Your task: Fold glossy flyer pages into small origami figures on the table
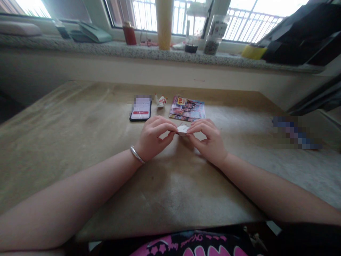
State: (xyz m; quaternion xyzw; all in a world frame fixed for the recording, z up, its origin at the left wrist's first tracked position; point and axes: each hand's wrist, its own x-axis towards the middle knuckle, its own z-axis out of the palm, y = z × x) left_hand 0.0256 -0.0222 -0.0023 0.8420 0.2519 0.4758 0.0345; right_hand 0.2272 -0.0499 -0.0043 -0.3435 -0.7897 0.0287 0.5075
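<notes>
A small white piece that looks like folded paper [182,129] is held just above the table, between both hands. My left hand [157,137] pinches its left edge with thumb and fingertips; a silver bangle circles that wrist. On the opposite side, my right hand [207,138] grips the right edge in a similar pinch. Just beyond the hands lies a colourful printed packet or booklet [188,107], with a crumpled white and red wrapper [161,101] to its left. A phone [141,108] with a lit screen rests farther left.
The tan tabletop [112,199] reaches to the wall. Along the granite windowsill [106,46] stand a red container [129,33], a tall yellow cylinder [163,25], clear containers [213,35] and a black bag [295,39]. A blurred blue object [295,133] lies at right.
</notes>
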